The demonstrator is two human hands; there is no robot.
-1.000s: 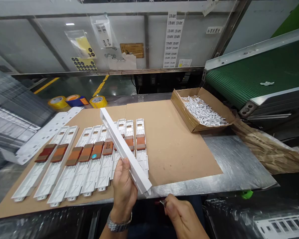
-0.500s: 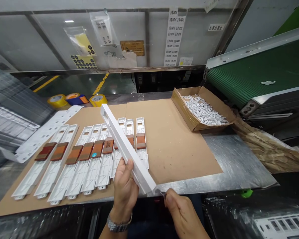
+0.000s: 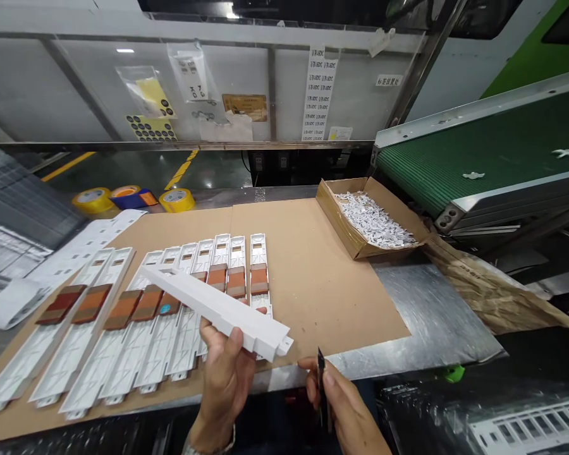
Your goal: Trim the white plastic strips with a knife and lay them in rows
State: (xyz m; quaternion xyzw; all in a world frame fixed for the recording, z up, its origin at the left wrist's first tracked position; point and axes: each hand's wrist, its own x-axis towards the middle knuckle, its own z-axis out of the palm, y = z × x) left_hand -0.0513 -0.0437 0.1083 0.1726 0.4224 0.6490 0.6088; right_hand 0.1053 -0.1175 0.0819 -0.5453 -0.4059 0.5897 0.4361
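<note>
The left hand [image 3: 230,373] there is pinching a white rail [image 3: 220,309]; to its right the right hand [image 3: 347,398] is clasping a dark pointed tool [image 3: 321,366]

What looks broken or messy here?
The white paper on the grey panel looks torn, because its top edge is ragged. The long white piece in the left hand shows no clear damage.

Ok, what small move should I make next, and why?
Probably bring the dark tool to the near end of the white bar: your right hand holds the tool tip up, close to that end but apart from it, while your left hand holds the bar.
</note>
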